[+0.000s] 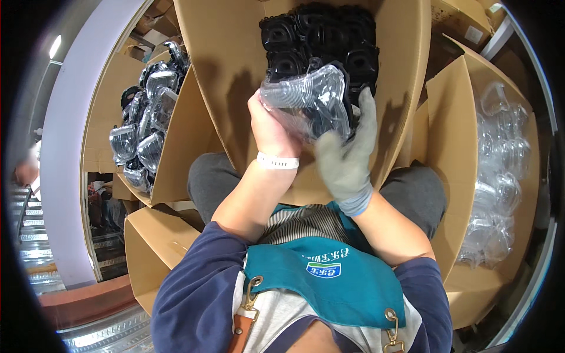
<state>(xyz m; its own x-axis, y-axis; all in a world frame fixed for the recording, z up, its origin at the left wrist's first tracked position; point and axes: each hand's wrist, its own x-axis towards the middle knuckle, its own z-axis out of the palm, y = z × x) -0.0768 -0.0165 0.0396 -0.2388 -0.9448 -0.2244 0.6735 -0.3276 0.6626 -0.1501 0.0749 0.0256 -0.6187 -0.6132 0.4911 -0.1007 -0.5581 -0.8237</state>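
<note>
Above the big open carton in front of me, I hold a clear, ribbed plastic shell [303,97] with a black moulded part [351,88] against its far and right side. My left hand [272,126], bare with a white wristband, is closed round the shell's left end. On the right side, my right hand [347,153] in a grey glove grips the pair, thumb in front and fingers along the edge. How the two parts join is hidden. Several black moulded parts [282,32] lie in rows at the bottom of the carton [226,53].
To the left, a carton [182,123] is heaped with clear shells bearing black parts [150,112]. Another carton [450,112] on the right holds many clear plastic shells [497,188]. A cardboard flap [153,235] juts out at lower left, beside a roller conveyor [112,335].
</note>
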